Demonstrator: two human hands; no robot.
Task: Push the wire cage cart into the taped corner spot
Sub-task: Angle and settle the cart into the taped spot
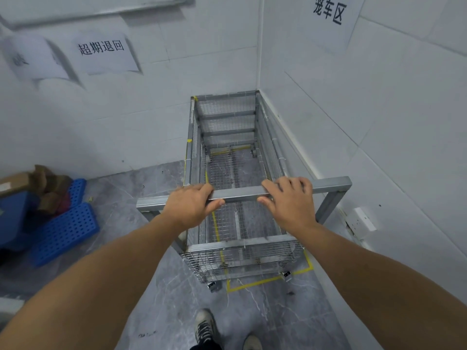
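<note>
Head view: wire cage cart [227, 137] nearly in the corner.
Left hand [192, 205] and right hand [288, 200] grip its handle bar [240, 192]; its long axis runs straight ahead, near end over the yellow tape [267, 280].

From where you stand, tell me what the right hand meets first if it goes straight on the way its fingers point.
The right hand points forward over the handle bar into the open wire cage cart. Nothing lies in the cage; the cart's far mesh panel by the wall corner likely comes first, though depth is unclear.
</note>
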